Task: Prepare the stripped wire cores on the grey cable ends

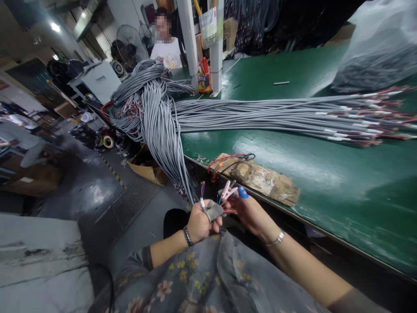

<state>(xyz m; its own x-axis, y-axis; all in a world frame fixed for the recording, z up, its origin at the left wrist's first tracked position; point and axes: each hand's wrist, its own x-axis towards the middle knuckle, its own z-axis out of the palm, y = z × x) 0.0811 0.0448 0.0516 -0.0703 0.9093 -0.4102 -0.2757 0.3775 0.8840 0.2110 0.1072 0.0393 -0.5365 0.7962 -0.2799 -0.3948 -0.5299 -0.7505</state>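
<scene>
Probably light, springy and easily frayed

Count one green table [325, 182], bearing one long spread of grey cables [228, 115], too crowded to count; one wooden board [267, 180] at the near edge. Before that edge, close together: left hand [199, 221] clamped around one cable end [204, 207], right hand [246, 211] beside one pink clip [227, 190], finger closure impossible to tell. Expect smooth, fairly stiff handling; take hold just below the one white sleeve [202, 201], sparing the soft, fragile coloured wires [203, 189], too fine to count
</scene>
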